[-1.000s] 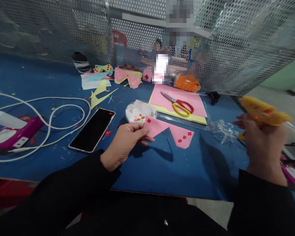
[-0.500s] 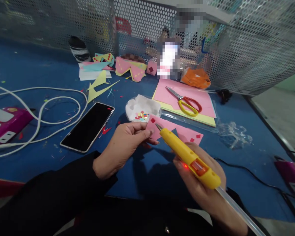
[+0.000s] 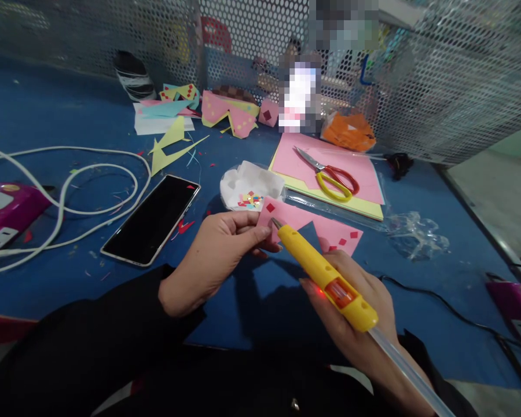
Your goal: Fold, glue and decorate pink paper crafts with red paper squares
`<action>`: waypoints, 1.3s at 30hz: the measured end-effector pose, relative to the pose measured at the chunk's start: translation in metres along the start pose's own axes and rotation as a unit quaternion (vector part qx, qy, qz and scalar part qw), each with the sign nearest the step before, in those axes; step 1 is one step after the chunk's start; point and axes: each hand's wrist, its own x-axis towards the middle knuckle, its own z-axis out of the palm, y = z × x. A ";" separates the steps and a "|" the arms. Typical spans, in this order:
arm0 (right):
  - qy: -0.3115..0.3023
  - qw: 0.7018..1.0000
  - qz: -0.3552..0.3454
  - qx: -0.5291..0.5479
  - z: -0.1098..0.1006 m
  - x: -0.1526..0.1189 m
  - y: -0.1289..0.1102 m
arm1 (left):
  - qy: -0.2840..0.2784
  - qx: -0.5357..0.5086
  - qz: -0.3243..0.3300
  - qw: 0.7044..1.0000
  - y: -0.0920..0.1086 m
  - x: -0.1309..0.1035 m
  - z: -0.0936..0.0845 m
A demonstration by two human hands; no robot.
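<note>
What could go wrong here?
The metal tip of the yellow glue gun points close to the thumb of the left hand; if it is hot, a slip could burn.

Too much glue might smear the pink paper piece near its left red diamond.

The dish of loose paper bits sits right behind that piece, so a bump could scatter them.

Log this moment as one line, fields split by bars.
left hand: pinching pink cutout | right hand: gripping yellow glue gun, tip at cutout | scissors: lying on paper stack
</note>
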 end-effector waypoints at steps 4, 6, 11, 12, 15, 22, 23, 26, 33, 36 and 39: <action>-0.007 1.000 0.005 -0.006 0.001 0.001 0.000 | -0.003 -0.005 0.000 1.000 0.000 0.001 -0.001; -0.008 1.000 0.006 -0.013 0.001 0.001 0.000 | -0.004 -0.008 0.002 1.000 0.000 0.001 -0.001; -0.014 1.000 0.010 -0.020 0.000 0.001 0.000 | -0.001 -0.004 0.002 1.000 0.000 0.000 0.000; -0.017 1.000 0.010 -0.022 0.000 0.000 0.000 | -0.001 -0.002 0.001 1.000 0.000 0.000 0.000; -0.012 1.000 0.010 -0.026 0.002 -0.003 0.002 | -0.002 -0.001 0.002 1.000 0.000 0.000 0.000; 0.007 1.000 0.005 -0.026 0.007 -0.005 0.004 | 0.001 -0.010 0.007 1.000 0.000 0.000 0.001; 0.004 1.000 0.004 -0.030 0.006 -0.004 0.004 | 0.001 -0.011 0.007 1.000 0.000 0.000 0.002; -0.005 0.999 0.002 -0.039 0.003 -0.002 0.003 | 0.002 -0.013 0.008 1.000 0.000 0.001 0.001; -0.001 0.999 -0.002 -0.053 0.003 -0.002 0.002 | 0.001 -0.016 0.010 1.000 -0.002 0.001 0.000; 0.004 0.998 0.000 -0.058 0.003 -0.002 0.002 | -0.001 -0.018 0.013 1.000 -0.003 0.001 0.001; 0.002 0.998 -0.004 -0.062 0.003 -0.001 0.002 | -0.003 -0.019 0.010 1.000 -0.002 0.001 0.001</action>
